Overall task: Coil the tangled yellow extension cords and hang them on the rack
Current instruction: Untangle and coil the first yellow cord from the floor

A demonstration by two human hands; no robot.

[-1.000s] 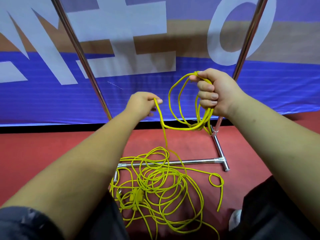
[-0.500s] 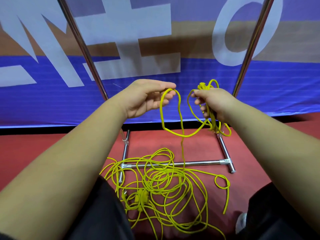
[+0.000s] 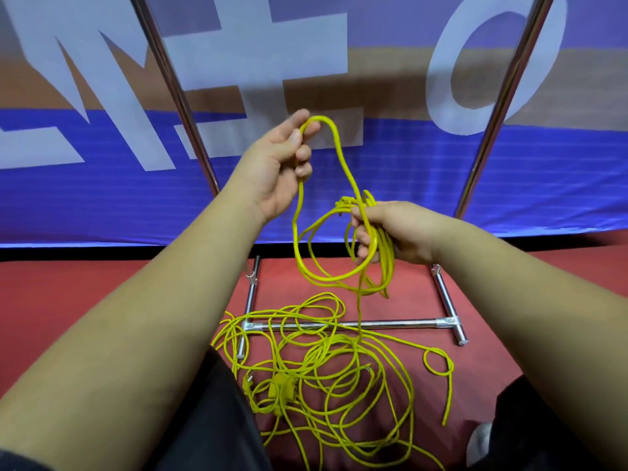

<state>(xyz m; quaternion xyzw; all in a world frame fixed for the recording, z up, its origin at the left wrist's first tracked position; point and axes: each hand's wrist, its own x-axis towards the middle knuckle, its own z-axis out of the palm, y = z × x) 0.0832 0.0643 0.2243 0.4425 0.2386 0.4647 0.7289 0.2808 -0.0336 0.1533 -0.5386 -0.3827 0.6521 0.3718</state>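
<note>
Left hand [image 3: 278, 164] has gone up since 0.5 s ago. It was level w/ the right hand [image 3: 394, 232] and is now well above it, pulling a fresh loop [image 3: 339, 158] of yellow cord tall between the two. Right hand sits lower than 1 s ago.

Hands:
- Left: fingers curled, thumb up. Cord runs down across the fingers, top of the loop bent over the index tip.
- Right: fist closed round the coil [image 3: 380, 266], several turns hanging below it. The new loop's far leg comes down into this grip.

Judgement: one more turn is about to be laid onto the coil. Task is early, approx. a handful of turns gathered vs. most of the length still loose. Nothing hung yet.

Room and surface:
- Banner [image 3: 407, 181]: blue/tan w/ big pale letters, fills the background.
- Floor [image 3: 102, 294]: red, no counter in use.
- Rack [image 3: 356, 323]: chrome. Two uprights rise out of view, base crossbar lies on the floor.
- Pile [image 3: 323, 375]: tangled yellow cord lying over and in front of the crossbar, one strand running up from it toward the right hand.
- Socket block [image 3: 283, 389] and plug [image 3: 247, 380]: at the pile's near-left edge.
- One free end trails off to the right.
</note>
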